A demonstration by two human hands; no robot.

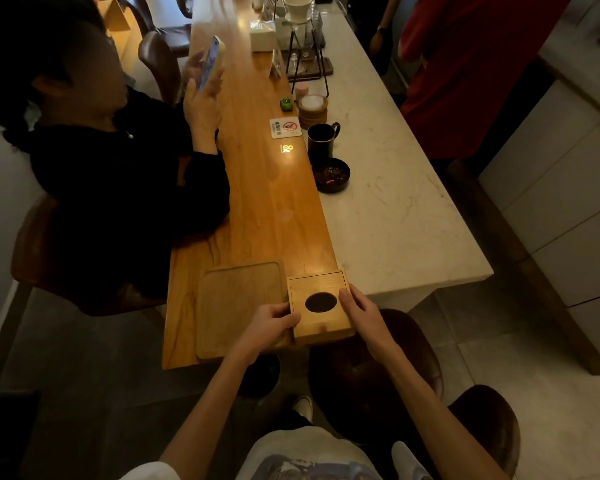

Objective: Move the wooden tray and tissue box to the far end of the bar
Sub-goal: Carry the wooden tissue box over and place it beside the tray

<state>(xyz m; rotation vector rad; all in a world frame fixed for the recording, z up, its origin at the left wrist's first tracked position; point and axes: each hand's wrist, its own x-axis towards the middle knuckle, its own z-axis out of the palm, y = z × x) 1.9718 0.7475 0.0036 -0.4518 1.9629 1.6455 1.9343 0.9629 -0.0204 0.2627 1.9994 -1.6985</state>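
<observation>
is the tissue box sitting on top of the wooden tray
No, the tissue box sits beside the wooden tray, at its right edge, held between the left hand and right hand.

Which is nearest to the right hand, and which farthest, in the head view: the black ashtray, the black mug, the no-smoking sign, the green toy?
From the right hand, along the bar:
1. Black ashtray, on the marble side.
2. Black mug, just beyond it.
3. No-smoking sign, on the wood.
4. Green toy, farthest.
</observation>
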